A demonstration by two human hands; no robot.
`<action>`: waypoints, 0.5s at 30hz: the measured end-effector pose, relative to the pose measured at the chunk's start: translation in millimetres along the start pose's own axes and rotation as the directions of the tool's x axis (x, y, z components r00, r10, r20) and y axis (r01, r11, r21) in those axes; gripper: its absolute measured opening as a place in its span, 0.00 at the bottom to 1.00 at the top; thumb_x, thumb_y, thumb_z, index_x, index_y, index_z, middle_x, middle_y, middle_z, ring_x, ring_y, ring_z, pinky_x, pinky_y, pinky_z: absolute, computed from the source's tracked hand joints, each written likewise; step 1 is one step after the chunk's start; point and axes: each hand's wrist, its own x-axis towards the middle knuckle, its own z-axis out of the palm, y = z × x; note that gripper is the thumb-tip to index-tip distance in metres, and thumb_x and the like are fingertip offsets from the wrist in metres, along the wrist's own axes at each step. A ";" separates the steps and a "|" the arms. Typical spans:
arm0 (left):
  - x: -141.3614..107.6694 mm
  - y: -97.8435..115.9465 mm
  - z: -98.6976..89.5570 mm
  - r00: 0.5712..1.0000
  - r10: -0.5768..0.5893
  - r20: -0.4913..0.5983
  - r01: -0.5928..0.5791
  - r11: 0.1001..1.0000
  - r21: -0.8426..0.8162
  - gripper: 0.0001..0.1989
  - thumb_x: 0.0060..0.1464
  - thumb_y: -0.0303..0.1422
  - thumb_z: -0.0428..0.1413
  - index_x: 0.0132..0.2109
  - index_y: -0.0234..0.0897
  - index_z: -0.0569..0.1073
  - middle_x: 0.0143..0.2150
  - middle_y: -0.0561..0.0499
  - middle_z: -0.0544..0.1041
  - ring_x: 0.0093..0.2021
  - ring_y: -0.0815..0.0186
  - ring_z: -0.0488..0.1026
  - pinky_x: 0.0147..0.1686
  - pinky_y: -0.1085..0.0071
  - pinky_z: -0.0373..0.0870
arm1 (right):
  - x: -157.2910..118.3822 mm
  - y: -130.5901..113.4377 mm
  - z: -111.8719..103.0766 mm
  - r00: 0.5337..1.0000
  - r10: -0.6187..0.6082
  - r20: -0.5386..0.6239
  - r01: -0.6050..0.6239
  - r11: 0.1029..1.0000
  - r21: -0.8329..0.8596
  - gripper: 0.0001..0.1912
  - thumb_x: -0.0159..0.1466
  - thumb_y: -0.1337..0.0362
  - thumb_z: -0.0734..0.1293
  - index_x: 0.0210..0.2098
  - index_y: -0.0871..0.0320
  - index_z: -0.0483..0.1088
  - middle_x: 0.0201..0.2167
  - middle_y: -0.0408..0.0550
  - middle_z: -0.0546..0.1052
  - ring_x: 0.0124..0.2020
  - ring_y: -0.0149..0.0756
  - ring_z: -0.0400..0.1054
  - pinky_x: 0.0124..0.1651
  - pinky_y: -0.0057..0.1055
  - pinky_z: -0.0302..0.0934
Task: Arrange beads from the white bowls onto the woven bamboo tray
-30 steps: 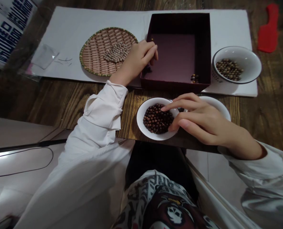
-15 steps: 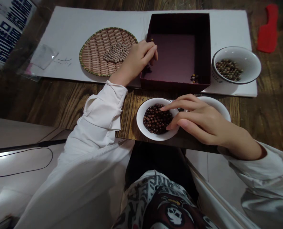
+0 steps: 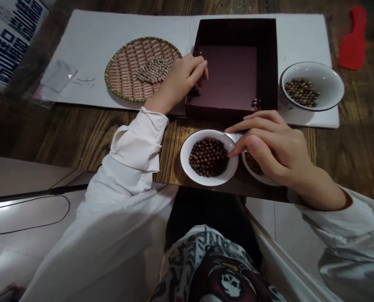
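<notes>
The wooden surface (image 3: 57, 130) and the dark box (image 3: 232, 75) stay as they were. On the box's near side, the white bowl (image 3: 213, 180) is unmoved; beside it, a second bowl (image 3: 267, 180) now shows its near left rim. The left hand (image 3: 185, 77) remains curled at the box's left edge, its grip impossible to tell. The right hand (image 3: 278, 147), loosely open, has drawn back toward the white bowl's right rim, leaving its dark beads (image 3: 207, 157) apparently undisturbed.
</notes>
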 end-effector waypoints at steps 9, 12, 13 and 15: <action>-1.1 -1.0 -0.3 0.999 0.028 -0.014 -0.029 0.999 -0.027 0.19 0.69 0.32 0.44 0.30 0.42 0.71 0.30 0.49 0.75 0.41 0.60 0.72 0.48 0.60 0.63 | -1.4 3.2 2.2 1.000 0.017 0.007 -0.017 0.999 -0.032 0.22 0.72 0.60 0.53 0.30 0.53 0.74 0.42 0.48 0.80 0.46 0.44 0.71 0.55 0.49 0.60; -0.9 -2.5 0.1 0.999 0.042 -0.021 -0.042 0.999 -0.021 0.18 0.68 0.32 0.44 0.30 0.42 0.71 0.31 0.49 0.76 0.41 0.60 0.72 0.47 0.61 0.63 | -1.4 4.2 3.3 1.000 0.023 0.012 -0.023 0.999 -0.026 0.21 0.72 0.61 0.54 0.31 0.53 0.75 0.43 0.49 0.80 0.47 0.45 0.70 0.55 0.51 0.60; -0.9 -2.9 0.1 0.999 0.048 -0.024 -0.048 0.999 -0.020 0.18 0.68 0.32 0.44 0.30 0.43 0.71 0.30 0.49 0.76 0.41 0.60 0.72 0.46 0.61 0.64 | -1.4 4.1 3.4 1.000 0.023 0.018 -0.022 0.999 -0.023 0.21 0.72 0.61 0.54 0.31 0.53 0.75 0.43 0.49 0.80 0.47 0.45 0.70 0.56 0.52 0.60; -1.1 -3.3 0.2 0.998 0.056 -0.032 -0.057 0.998 -0.021 0.18 0.68 0.33 0.44 0.30 0.43 0.71 0.30 0.50 0.76 0.41 0.60 0.72 0.46 0.62 0.64 | -1.1 3.6 3.1 1.000 0.016 0.018 -0.016 1.000 -0.017 0.20 0.72 0.62 0.54 0.31 0.53 0.75 0.43 0.49 0.80 0.48 0.46 0.70 0.56 0.52 0.59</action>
